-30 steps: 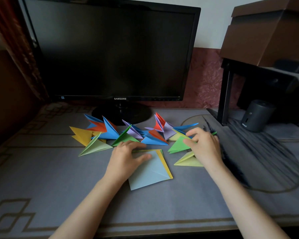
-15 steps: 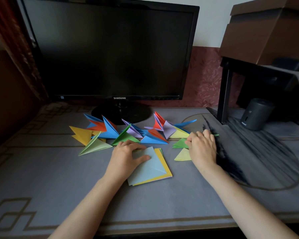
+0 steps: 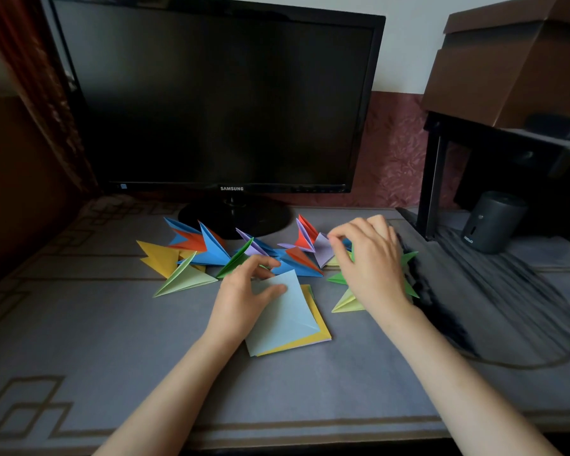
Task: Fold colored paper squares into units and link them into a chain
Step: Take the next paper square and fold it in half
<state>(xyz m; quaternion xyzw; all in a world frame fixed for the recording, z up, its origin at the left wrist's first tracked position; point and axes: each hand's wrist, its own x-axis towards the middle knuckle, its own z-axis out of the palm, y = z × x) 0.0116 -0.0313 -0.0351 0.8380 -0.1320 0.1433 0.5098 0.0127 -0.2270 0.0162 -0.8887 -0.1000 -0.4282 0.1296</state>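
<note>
Sheet pick-up: your L hand (image 3: 244, 297) grips paper stack (image 3: 287, 320); R hand (image 3: 369, 261) curled over folded units (image 3: 211, 251), grip unclear. Nxt: peel one sheet.

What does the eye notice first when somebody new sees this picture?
Bright folded paper pieces lie in a row on the desk before the dark monitor. In front of them the left hand touches a stack of paper squares; the right hand hovers over green pieces.
</note>
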